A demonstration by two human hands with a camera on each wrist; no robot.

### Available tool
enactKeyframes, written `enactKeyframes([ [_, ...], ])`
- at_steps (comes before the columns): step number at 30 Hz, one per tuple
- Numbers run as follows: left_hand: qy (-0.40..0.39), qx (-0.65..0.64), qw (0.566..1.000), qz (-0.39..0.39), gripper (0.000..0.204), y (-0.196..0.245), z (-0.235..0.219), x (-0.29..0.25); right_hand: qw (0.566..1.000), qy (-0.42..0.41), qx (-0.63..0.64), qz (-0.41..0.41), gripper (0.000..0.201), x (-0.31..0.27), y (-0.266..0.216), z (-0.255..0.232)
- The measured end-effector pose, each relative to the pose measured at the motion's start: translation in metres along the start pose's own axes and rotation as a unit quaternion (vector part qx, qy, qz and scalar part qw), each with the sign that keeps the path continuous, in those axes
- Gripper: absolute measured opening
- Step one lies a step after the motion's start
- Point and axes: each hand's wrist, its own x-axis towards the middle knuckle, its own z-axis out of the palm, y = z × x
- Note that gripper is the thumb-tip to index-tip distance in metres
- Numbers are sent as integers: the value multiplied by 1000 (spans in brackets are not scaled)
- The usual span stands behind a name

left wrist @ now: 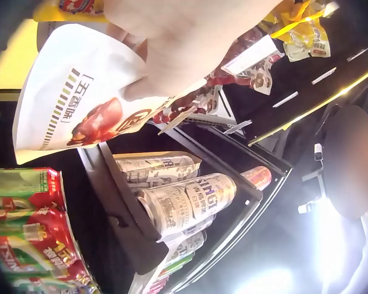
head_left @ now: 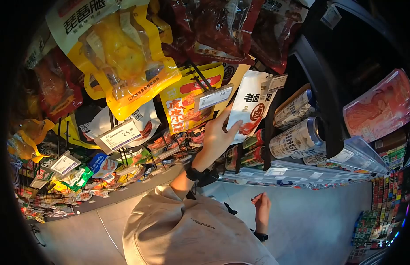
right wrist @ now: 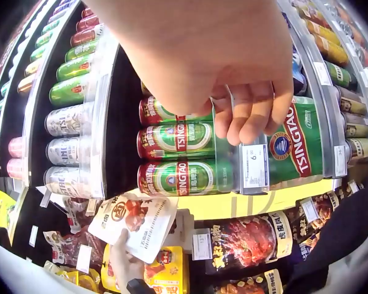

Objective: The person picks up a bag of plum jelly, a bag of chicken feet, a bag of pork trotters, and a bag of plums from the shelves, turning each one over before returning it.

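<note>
A white snack pouch (head_left: pixel 252 104) with a round red emblem and a picture of braised meat is pinched by my left hand (head_left: pixel 216 141), thumb on its printed front. The fingers behind the pouch are mostly hidden. In the left wrist view, the pouch (left wrist: pixel 73 92) slants beneath the hand, beside the black shelf frame. A yellow snack pouch (head_left: pixel 176 106) hangs just left of the hand, with price tags in front. My right hand (head_left: pixel 261 210) hangs low at the right, fingers loosely curled and holding nothing; it overlaps red-and-green beer cans (right wrist: pixel 184 138) in the right wrist view.
Silver beer cans (head_left: pixel 295 139) stand on the shelf right of the pouch. Large yellow and dark-red meat packs (head_left: pixel 125 53) hang overhead. Price tags (head_left: pixel 121 134) project from hooks on the left. Below is the pale floor (head_left: pixel 306 216), with another stocked shelf (head_left: pixel 383 203) at far right.
</note>
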Motion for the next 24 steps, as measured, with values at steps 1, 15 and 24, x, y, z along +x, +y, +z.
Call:
enactKeyframes([
  [1,2,8,1000,5,49,1,1,-2,1000,-2,-1,0,43,0,1,-1],
  [15,17,55,998,23,50,6,0,-13,1000,-16,-9,24,43,-7,5,5],
  [24,59,46,994,75,52,7,4,-2,999,-11,-15,30,42,-12,7,5],
])
